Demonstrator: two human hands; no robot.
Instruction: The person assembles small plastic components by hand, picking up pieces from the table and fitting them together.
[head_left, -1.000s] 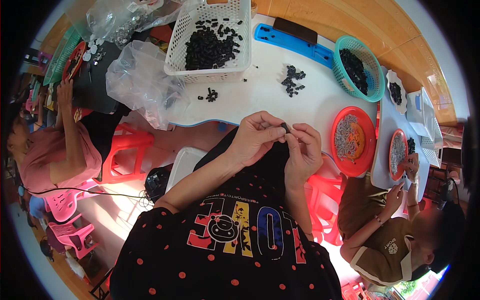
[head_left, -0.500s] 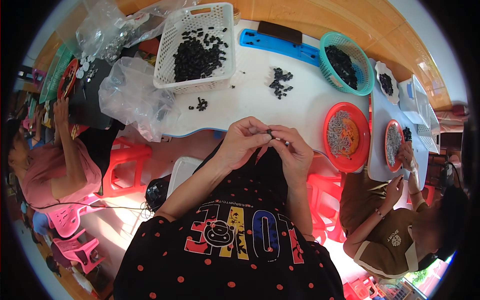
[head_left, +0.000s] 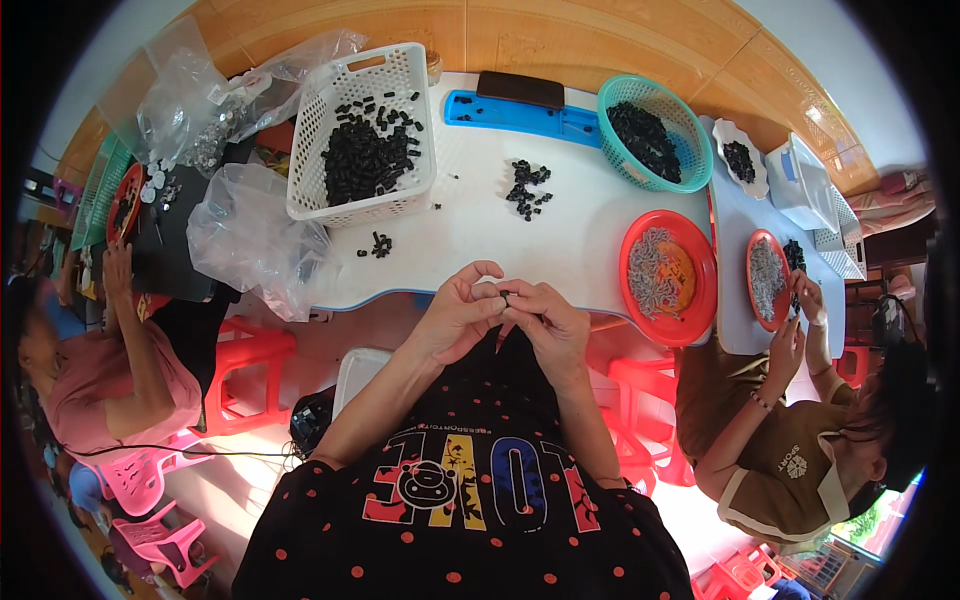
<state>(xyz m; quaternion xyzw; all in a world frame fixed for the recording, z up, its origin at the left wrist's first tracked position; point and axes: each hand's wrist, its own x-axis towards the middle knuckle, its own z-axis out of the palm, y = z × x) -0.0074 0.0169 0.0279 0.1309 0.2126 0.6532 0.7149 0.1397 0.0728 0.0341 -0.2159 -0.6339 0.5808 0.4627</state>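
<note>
Plastic and gloss on a smooth white counter (head_left: 480, 240)

White basket (head_left: 365, 130) of latticed plastic; crinkled clear bag (head_left: 250, 240) shiny; red bowl (head_left: 668, 265) glossy; small black parts (head_left: 530, 187) look matt.

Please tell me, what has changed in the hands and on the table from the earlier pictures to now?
Little. The left hand and right hand stay pressed together over a small black part; the fingers shifted only slightly, and nothing was let go. The white basket, the loose black pieces and the red plate keep their places on the table; only the camera view shifted.
</note>
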